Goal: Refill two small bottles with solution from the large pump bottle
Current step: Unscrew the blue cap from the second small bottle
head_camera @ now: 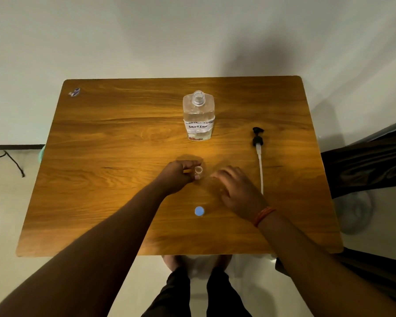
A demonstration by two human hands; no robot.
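Observation:
The large clear bottle (198,115), labelled "SOLUTION", stands at the middle back of the table with its neck open. Its black pump (258,143) with a long white tube lies on the table to the right. My left hand (178,177) grips a small clear bottle (199,170) whose mouth is uncapped. Just right of it, my right hand (236,191) hovers with its fingers pointing at that bottle; it is blurred, and I cannot see whether it holds anything. A blue cap (199,211) sits nearer to me, seemingly on top of a second small clear bottle.
The wooden table (101,202) stands against a white wall. A small scrap of wrapper (74,92) lies at its back left corner. My feet show below the front edge, and a dark cloth hangs to the right of the table.

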